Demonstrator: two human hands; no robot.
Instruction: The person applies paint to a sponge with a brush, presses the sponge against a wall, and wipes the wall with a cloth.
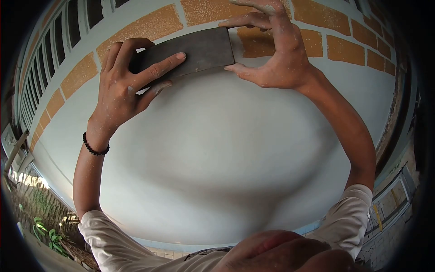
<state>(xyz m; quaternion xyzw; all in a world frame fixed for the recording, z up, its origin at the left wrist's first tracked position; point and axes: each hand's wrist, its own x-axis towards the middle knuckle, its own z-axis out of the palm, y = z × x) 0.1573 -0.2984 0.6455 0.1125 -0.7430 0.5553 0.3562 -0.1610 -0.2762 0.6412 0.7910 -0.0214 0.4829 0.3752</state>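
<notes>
White wall [217,149] bears orange rough-textured blocks [79,72]; green plants [47,235] lower left.

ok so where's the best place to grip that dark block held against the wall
By its two short ends, one hand from each side. The dark block is long, flat and lies face-on to the pale wall, so only its edges are free. The left hand wraps the left end, fingers across the face; the right hand pinches the right end with its fingertips.

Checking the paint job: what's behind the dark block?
The block is held by both hands, left hand and right hand, against the wall, where white meets the orange patches. The patch of wall directly behind it is covered.
</notes>
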